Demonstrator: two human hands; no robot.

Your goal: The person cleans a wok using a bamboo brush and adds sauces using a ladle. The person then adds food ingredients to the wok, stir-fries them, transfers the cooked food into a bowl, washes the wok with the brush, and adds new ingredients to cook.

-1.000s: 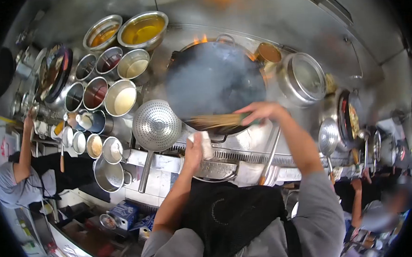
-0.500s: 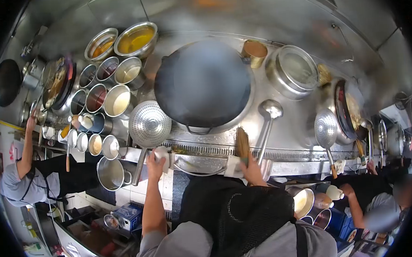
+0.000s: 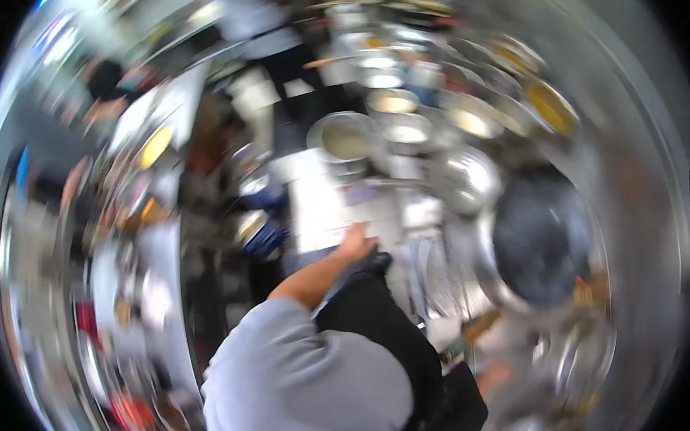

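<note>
The whole view is smeared by motion. My left hand hangs over the pale floor in front of my body, its fingers too blurred to read. Lower right, beside the black apron, my right hand shows only as a blur near the stove edge. A brush with a green-banded handle lies near the front rail, apart from that hand. The dark wok sits on the stove to the right, and the perforated strainer rests up and left of it.
Metal pots of sauces, a yellow-filled bowl and an empty pot stand above. A co-worker in grey is at the top. A long counter with dishes runs down the left.
The view has swung round to the left, so the stove now lies on the right. The brush has left my right hand. The cloth once in my left hand no longer shows there.
</note>
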